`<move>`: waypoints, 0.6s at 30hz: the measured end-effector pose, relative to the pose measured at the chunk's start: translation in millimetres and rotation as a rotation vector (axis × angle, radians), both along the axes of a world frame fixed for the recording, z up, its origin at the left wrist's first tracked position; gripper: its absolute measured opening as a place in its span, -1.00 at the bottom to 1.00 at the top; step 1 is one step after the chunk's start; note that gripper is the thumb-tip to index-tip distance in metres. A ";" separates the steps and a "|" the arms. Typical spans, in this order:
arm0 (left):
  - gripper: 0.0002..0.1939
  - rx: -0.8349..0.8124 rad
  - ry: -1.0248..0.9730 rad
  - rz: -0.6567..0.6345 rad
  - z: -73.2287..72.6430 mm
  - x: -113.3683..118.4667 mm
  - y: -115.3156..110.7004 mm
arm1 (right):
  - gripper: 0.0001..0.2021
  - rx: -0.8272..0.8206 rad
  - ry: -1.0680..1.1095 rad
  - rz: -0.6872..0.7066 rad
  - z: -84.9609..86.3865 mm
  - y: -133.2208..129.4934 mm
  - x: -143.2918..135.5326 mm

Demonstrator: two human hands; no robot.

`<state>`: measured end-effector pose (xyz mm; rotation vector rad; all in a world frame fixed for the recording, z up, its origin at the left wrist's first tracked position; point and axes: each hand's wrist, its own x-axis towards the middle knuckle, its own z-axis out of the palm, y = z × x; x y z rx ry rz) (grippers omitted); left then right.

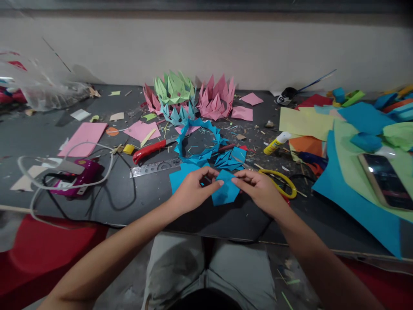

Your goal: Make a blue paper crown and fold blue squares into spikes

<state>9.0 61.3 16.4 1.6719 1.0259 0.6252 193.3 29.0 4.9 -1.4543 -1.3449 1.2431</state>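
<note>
A small folded blue paper (225,192) is held between both hands near the table's front edge. My left hand (198,188) pinches its left side between thumb and fingers. On the opposite side, my right hand (256,188) pinches the upper right edge. Flat blue paper (176,180) lies partly under my left hand. Just beyond the hands sits a bundle of folded blue pieces (229,159), and behind it a ring of joined blue folded paper (180,144) rests on the table.
Pink and green paper crowns (174,88) stand at the back. A red cutter (150,150), metal ruler (155,167) and purple device with cables (80,178) lie left. To the right are a glue stick (276,143), yellow-handled scissors (292,185), coloured sheets and a phone (387,181).
</note>
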 end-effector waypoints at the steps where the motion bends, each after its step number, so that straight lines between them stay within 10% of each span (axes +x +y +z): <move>1: -0.81 0.044 0.052 0.002 1.0 -0.7 0.7 | -0.75 -0.005 -0.036 0.056 1.6 2.1 0.0; 10: -0.77 0.302 0.642 0.077 -5.0 -2.9 0.3 | -0.75 0.093 -0.512 0.076 -11.9 7.9 -3.6; 18: -0.89 0.579 0.818 -0.003 -14.9 -3.4 -6.9 | -0.84 0.538 -0.922 0.171 -26.5 0.9 -12.9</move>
